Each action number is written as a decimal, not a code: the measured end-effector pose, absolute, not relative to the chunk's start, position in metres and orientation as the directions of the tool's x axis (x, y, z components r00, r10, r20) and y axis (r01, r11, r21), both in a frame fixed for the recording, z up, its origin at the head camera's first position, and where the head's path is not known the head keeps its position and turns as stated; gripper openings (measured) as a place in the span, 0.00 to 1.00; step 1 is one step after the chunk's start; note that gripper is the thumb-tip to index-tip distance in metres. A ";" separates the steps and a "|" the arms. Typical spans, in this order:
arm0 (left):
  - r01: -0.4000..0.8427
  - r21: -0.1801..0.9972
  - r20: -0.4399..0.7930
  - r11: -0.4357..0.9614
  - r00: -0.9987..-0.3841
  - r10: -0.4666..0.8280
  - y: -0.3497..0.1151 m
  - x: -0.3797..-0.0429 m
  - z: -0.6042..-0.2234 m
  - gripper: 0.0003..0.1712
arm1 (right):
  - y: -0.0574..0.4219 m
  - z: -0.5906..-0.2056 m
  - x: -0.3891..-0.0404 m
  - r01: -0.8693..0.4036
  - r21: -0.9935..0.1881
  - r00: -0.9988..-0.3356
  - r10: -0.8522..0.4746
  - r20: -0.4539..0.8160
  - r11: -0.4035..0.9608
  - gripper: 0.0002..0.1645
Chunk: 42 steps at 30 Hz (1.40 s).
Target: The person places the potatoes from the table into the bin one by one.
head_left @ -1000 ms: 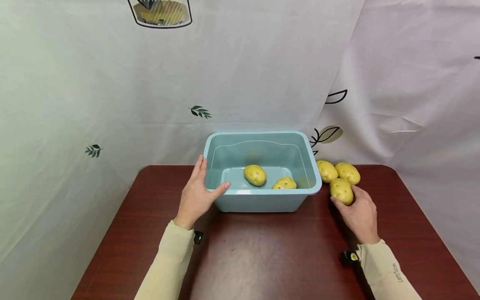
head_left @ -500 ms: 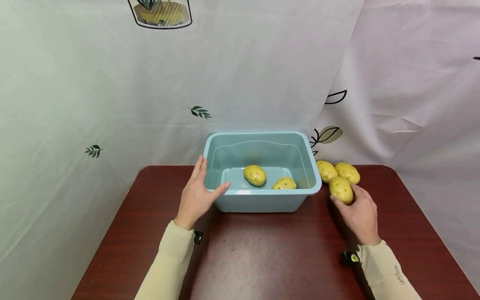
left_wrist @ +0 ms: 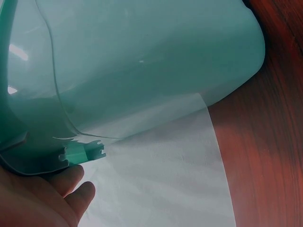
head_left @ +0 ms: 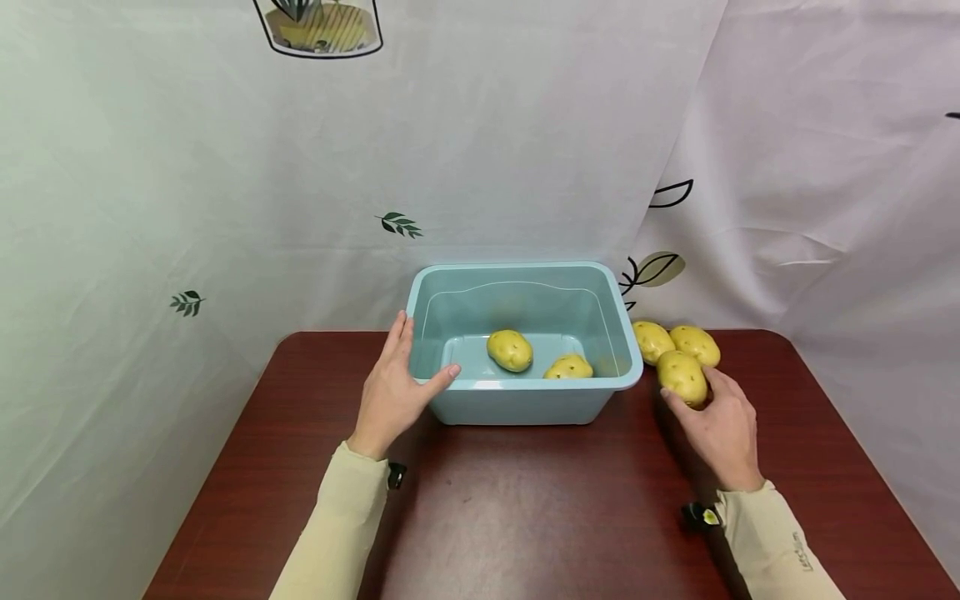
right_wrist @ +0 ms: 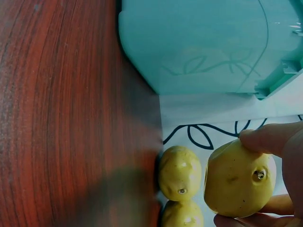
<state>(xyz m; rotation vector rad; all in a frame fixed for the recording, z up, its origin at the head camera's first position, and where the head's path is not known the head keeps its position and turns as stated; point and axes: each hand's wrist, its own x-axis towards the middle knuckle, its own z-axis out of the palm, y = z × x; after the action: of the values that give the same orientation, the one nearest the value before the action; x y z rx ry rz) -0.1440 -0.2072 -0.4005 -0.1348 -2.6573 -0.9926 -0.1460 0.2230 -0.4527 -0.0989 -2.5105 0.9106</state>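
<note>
In the head view my right hand [head_left: 723,429] holds a yellow potato [head_left: 682,379] between thumb and fingers. The right wrist view shows this potato [right_wrist: 240,178] raised off the table. Two other potatoes lie side by side behind it, one nearer the bin [head_left: 651,342] and a second potato [head_left: 695,344] to its right. My left hand [head_left: 393,400] rests at the left front corner of the light blue plastic bin [head_left: 525,404], fingers straight and thumb extended over the front rim. Inside the bin are a potato [head_left: 510,350] near the middle and another potato [head_left: 569,367] partly hidden by the front wall.
The dark red-brown wooden table [head_left: 510,508] has rounded far corners. A pale cloth [head_left: 525,167] with printed leaves hangs directly behind the bin and along both sides.
The potato in my right hand has risen slightly, with the right hand barely shifting. The left hand and the bin have stayed in place.
</note>
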 end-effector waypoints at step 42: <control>0.198 0.633 0.317 0.748 -0.948 -0.017 -0.208 -0.145 -0.403 0.61 | 0.211 -0.431 -0.145 -0.221 -0.621 -0.763 0.263 0.590 0.752 0.38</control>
<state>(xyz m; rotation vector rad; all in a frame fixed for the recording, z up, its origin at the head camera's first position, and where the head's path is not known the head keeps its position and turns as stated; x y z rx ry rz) -0.1446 -0.2083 -0.4031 -0.1404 -2.6451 -1.0078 -0.1454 0.2109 -0.4307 -0.0313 -2.2614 0.9145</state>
